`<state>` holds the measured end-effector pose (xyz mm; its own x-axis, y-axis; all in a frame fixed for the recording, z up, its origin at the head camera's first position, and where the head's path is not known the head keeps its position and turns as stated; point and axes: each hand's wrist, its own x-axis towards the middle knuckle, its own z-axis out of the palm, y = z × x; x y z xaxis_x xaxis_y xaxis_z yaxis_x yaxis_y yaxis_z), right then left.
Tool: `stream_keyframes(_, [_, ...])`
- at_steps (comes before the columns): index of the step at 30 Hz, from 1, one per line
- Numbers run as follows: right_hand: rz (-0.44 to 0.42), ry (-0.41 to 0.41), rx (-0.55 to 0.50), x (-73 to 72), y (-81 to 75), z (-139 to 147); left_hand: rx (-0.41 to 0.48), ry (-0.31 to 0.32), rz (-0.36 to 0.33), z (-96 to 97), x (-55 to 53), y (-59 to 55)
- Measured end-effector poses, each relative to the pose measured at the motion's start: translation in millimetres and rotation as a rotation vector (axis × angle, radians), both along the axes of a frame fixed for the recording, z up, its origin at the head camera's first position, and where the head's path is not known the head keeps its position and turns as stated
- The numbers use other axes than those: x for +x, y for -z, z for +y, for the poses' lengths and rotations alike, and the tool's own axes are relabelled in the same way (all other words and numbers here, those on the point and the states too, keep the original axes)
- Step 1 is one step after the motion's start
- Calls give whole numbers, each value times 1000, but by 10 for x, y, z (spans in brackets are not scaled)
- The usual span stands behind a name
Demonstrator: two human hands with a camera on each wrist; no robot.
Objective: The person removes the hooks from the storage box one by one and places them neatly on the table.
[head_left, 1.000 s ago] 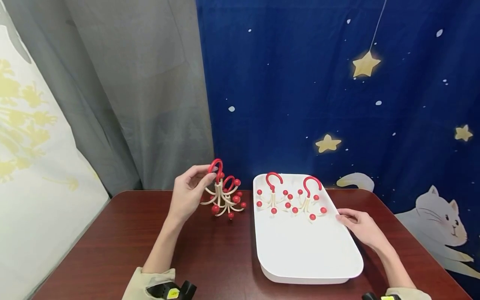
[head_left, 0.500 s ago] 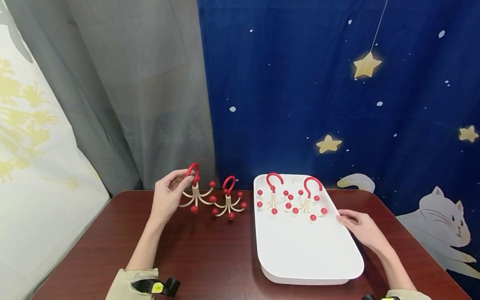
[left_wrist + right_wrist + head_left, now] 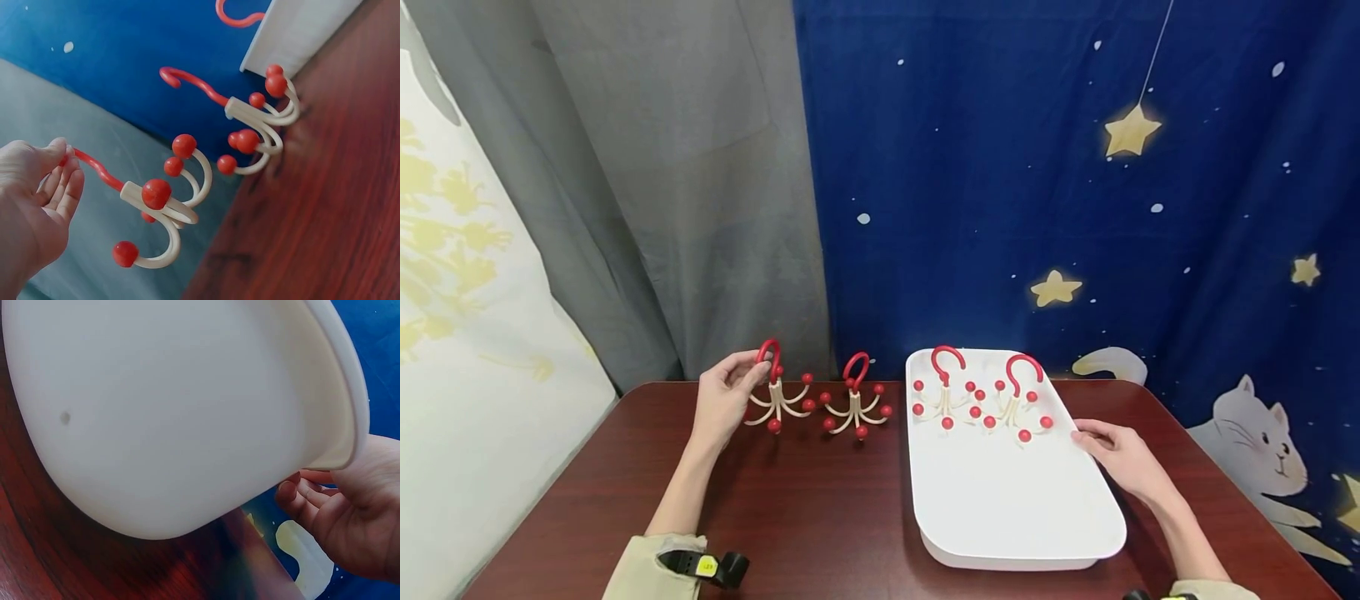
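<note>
My left hand [image 3: 724,398] pinches the red hook at the top of a multi-arm hanging hook [image 3: 777,392], whose cream arms curve up to red ball tips. In the left wrist view this hanging hook [image 3: 131,190] tilts away from thumb and fingertips. A matching hanging hook [image 3: 854,404] stands upright on the table, just to its right. Two more, a left hanging hook [image 3: 946,396] and a right hanging hook [image 3: 1015,400], stand at the far end of the white tray [image 3: 1015,500]. My right hand [image 3: 1123,454] touches the tray's right rim from outside, fingers loosely bent.
The dark red-brown table [image 3: 820,508] reaches back to a grey curtain [image 3: 715,208] and a blue star-patterned curtain [image 3: 962,167]. A white cloth with yellow print [image 3: 475,333] hangs at the left.
My left hand has carried its hanging hook left and down, away from the standing one it overlapped, to close over the table. The right hand has stayed at the tray.
</note>
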<state>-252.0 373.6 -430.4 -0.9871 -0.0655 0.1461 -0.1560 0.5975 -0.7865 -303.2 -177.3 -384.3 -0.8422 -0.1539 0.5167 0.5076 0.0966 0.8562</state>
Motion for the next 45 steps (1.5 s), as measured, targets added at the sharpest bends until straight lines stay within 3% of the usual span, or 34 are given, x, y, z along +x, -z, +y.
stream_keyframes(11, [-17,10,3,-2,16,-12,-27,-31,-84,-120,-125,230])
stream_keyframes(19, [-19,10,-6,-3,10,-15,-75,-21,-122,-206,-170,317])
stream_keyframes(25, [-12,9,-3,12,-2,-12,-116,11,-184,-248,-155,290])
stream_keyframes(33, [-18,7,-6,13,-6,-14,-158,-10,-256,-293,-89,269])
stream_keyframes(39, [-20,10,-6,-2,3,-9,-122,-33,-231,-325,-57,285])
stream_keyframes(45, [-19,13,-13,-6,-11,-5,-131,-76,-188,-322,-15,202])
